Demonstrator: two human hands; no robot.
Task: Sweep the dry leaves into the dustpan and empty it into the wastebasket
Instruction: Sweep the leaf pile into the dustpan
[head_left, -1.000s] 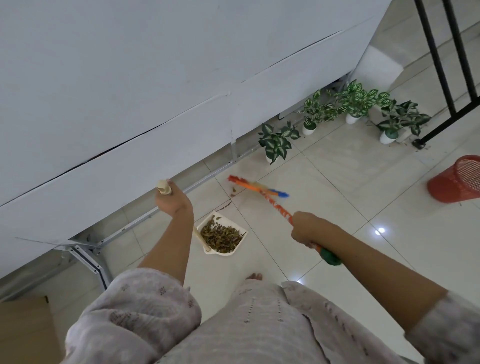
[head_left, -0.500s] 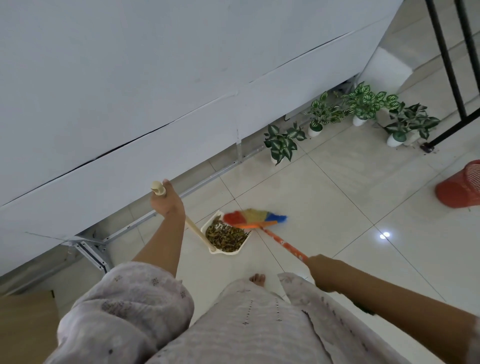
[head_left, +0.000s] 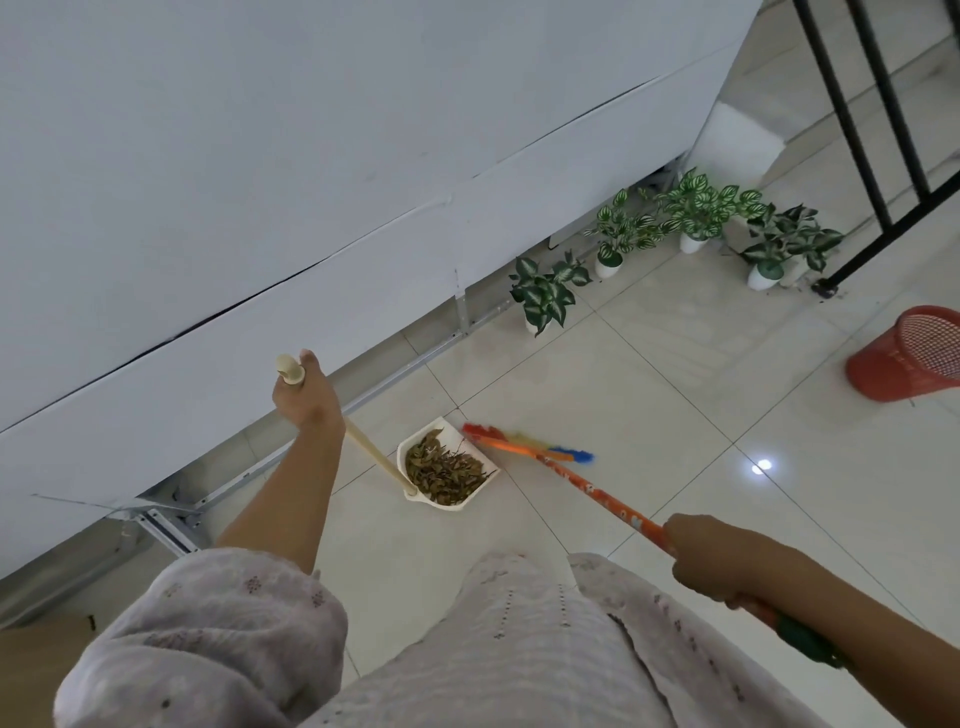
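A cream dustpan (head_left: 410, 448) rests on the tiled floor ahead of me, filled with dry brown leaves (head_left: 441, 468). Its long wooden handle rises up and to the left, where my left hand (head_left: 306, 395) grips it near the top. My right hand (head_left: 711, 558) is closed around the orange handle of a broom (head_left: 597, 491). The broom's multicoloured bristle head (head_left: 524, 444) lies at the dustpan's open right edge. A red mesh wastebasket (head_left: 906, 356) stands at the right edge of the view, well apart from the dustpan.
A grey-white panel wall on metal brackets (head_left: 171, 519) runs along the left. Several potted plants in white pots (head_left: 691, 215) line the wall's base at the back. A black railing (head_left: 872, 135) stands at the far right. My foot and clothing fill the bottom.
The broom head swept from the floor in front of the dustpan back to the pan's mouth. My right hand pulled back along the handle. The dustpan stayed in place.
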